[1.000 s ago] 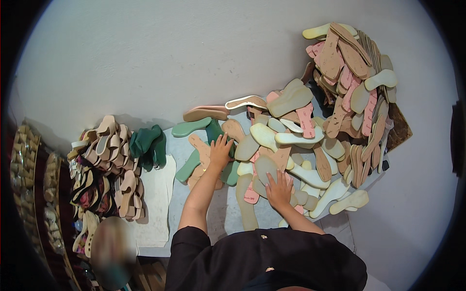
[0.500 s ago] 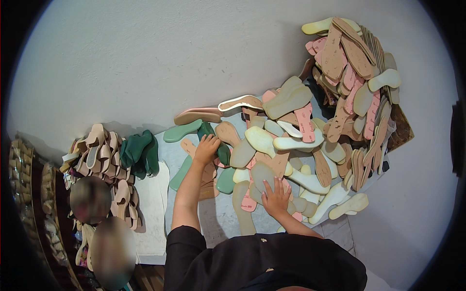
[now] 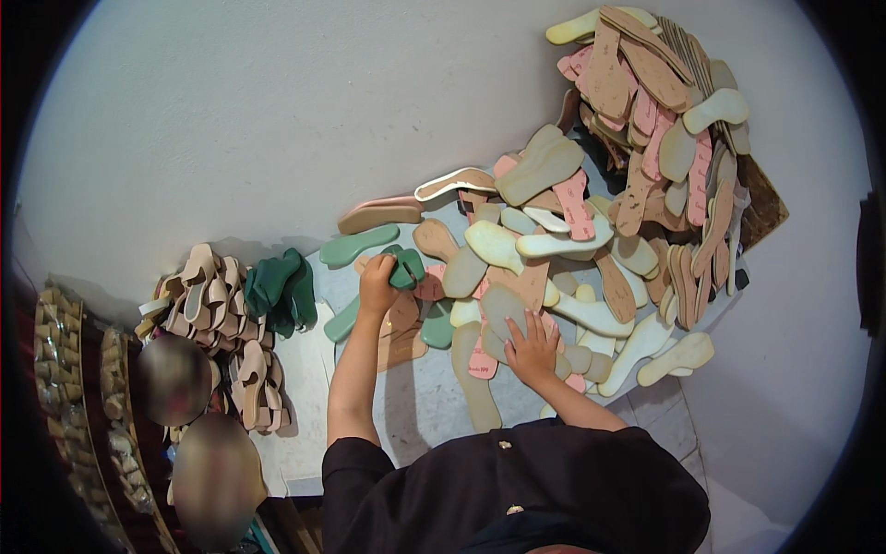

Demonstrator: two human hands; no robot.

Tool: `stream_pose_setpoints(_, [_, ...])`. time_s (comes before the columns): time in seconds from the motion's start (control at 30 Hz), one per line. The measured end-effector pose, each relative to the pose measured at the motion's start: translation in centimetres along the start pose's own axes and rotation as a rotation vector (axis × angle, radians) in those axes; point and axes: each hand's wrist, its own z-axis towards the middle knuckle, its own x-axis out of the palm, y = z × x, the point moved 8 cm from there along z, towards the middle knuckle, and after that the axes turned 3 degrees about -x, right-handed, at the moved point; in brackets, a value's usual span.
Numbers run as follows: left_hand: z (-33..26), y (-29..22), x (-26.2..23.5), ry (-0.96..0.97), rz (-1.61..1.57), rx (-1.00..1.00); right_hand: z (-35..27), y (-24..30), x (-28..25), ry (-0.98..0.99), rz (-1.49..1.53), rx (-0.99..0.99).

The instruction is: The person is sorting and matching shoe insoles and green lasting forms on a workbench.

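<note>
My left hand (image 3: 377,284) is closed on a dark green sandal (image 3: 407,268), held above the left part of the pile; its far side shows past my fingers. Light green soles (image 3: 360,244) and tan insoles (image 3: 399,331) lie around and beneath that hand. My right hand (image 3: 532,351) lies with fingers spread on a greyish insole (image 3: 504,309) and the pieces beside it. Close by are a pink insole (image 3: 481,358) and a long grey-beige insole (image 3: 476,379).
A tall heap of tan and pink insoles (image 3: 646,111) rises at the far right. Beige sandals (image 3: 208,291) and dark green ones (image 3: 281,286) stand in groups at the left. Shelves (image 3: 60,369) with wrapped items line the left edge. A wall (image 3: 305,111) bounds the back.
My left hand has lifted the green sandal and turned it, moving slightly left. My right hand stays spread on the insoles. The whole view has shifted a little.
</note>
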Motion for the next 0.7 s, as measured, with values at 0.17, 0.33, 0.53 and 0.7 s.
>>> stream_pose_setpoints(0.17, [-0.9, -1.3, -3.5, -0.122, -0.073, -0.124, -0.5, 0.2, -0.5, 0.024, 0.061, -0.006])
stream_pose_setpoints(0.33, [-1.7, -3.7, -6.7, -0.246, -0.179, -0.235, -0.2, -1.3, -0.9, 0.058, 0.211, 0.091])
stream_pose_setpoints(0.53, [-5.4, -6.9, -6.5, -0.18, -0.318, -0.436, 0.0, -1.4, -3.9, 0.02, 0.494, 0.217])
stream_pose_setpoints(0.7, [-8.6, -11.8, -4.7, -0.171, -0.548, -0.507, -2.5, 4.9, -5.2, 0.289, 0.81, -0.107])
